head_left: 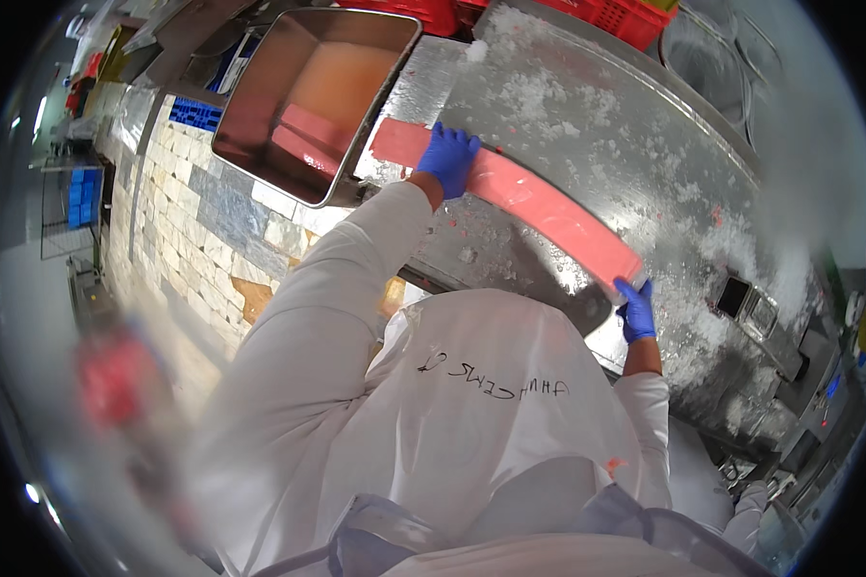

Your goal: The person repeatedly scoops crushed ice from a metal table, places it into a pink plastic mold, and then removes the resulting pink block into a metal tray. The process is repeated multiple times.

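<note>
A long pink slab, smooth and slightly glossy, stretches from the upper left to the lower right at the metal table. Its surface suggests meat or fish, but I cannot tell which. My left hand, in a blue glove, grips it from above, nearer its left end. At the other end my right hand, also blue-gloved, holds the slab's tip with thumb and fingers around it. To the left of the table stands a deep steel tub with another pink piece lying in it.
The steel table is strewn with crushed ice and pink scraps. Red crates stand beyond its far edge. On the right sits a small metal device with a dark panel. Pale tiled floor lies at left.
</note>
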{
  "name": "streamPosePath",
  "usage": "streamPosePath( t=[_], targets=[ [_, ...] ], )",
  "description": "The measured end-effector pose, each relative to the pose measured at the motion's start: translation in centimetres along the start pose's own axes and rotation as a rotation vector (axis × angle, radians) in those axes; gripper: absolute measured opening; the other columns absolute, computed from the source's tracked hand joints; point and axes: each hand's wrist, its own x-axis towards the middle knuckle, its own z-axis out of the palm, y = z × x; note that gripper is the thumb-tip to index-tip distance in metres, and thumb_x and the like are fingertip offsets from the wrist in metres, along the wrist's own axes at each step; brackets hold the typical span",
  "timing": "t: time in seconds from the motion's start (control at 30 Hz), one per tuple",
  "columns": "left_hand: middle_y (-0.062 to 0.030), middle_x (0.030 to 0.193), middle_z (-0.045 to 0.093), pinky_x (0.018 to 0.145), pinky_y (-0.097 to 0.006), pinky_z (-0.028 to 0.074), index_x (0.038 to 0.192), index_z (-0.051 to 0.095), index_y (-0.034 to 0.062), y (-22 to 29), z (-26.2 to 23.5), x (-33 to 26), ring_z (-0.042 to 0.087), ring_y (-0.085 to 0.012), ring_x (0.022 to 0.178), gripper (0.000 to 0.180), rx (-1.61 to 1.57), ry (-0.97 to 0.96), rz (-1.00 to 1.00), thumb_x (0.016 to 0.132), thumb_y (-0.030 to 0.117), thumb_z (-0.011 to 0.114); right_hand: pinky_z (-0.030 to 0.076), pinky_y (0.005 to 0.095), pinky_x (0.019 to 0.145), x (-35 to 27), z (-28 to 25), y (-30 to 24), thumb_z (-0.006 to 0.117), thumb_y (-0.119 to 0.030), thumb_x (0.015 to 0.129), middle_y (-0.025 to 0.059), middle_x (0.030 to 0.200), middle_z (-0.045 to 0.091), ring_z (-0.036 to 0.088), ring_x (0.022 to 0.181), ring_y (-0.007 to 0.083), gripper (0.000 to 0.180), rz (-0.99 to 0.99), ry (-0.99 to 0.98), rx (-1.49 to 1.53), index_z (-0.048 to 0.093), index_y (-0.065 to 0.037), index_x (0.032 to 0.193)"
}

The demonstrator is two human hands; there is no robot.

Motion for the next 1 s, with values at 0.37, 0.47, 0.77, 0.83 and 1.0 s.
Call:
streamPosePath(
  t=[0.37,0.47,0.77,0.83,1.0],
  targets=[
    [-0.0106,0.143,0.054,0.123,-0.061,0.024,0.154,0.045,0.0159,1.1,0.3,-0.8,0.047,-0.034,0.14,0.083,-0.001,0.034,0.075,0.078,0.028,0.077,0.05,0.032,0.059,-3.3,-4.8,1.7,0.06,-0.014,0.077,0.0013,0.09,0.058,0.059,0.074,0.0155,0.034,0.176,-0.088,0.013,0.061,-0.016,0.112],
    [-0.0116,0.15,0.05,0.125,-0.061,0.019,0.157,0.041,0.0154,2.7,1.9,-0.1,0.04,-0.0357,0.146,0.091,-0.072,0.103,0.025,0.076,0.032,0.079,0.044,0.0349,0.054,1.9,-6.0,8.8,0.059,-0.017,0.076,0.0056,0.083,0.061,0.059,0.067,0.018,0.016,0.287,-0.344,0.39,0.059,-0.016,0.092],
    [-0.014,0.161,0.041,0.125,-0.063,0.016,0.16,0.037,0.014,-3.4,-3.5,-7.8,0.028,-0.04,0.155,0.1,-0.276,0.27,0.066,0.076,0.041,0.084,0.053,0.0315,0.077,-0.6,25.6,-13.5,0.065,-0.011,0.094,0.0019,0.102,0.067,0.065,0.091,0.0147,0.028,-0.14,-0.704,0.03,0.063,-0.009,0.122],
    [-0.0148,0.158,0.044,0.125,-0.063,0.018,0.157,0.041,0.0146,-4.3,-3.5,-7.1,0.031,-0.04,0.153,0.093,-0.294,0.433,-0.043,0.077,0.042,0.082,0.052,0.0291,0.079,0.0,31.7,-17.6,0.068,-0.01,0.089,0.002,0.105,0.066,0.064,0.092,0.0127,0.034,-0.34,-0.799,-0.179,0.062,-0.005,0.122],
    [-0.0137,0.13,0.064,0.122,-0.061,0.027,0.126,0.067,0.017,-7.2,-4.1,-7.2,0.05,-0.0372,0.139,0.048,-0.378,0.516,-0.209,0.082,0.033,0.076,0.053,0.0297,0.081,-2.6,33.4,-20.9,0.072,-0.012,0.081,0.005,0.106,0.067,0.064,0.092,0.0131,0.047,-0.532,-0.621,-0.359,0.061,-0.002,0.125]
  ],
)
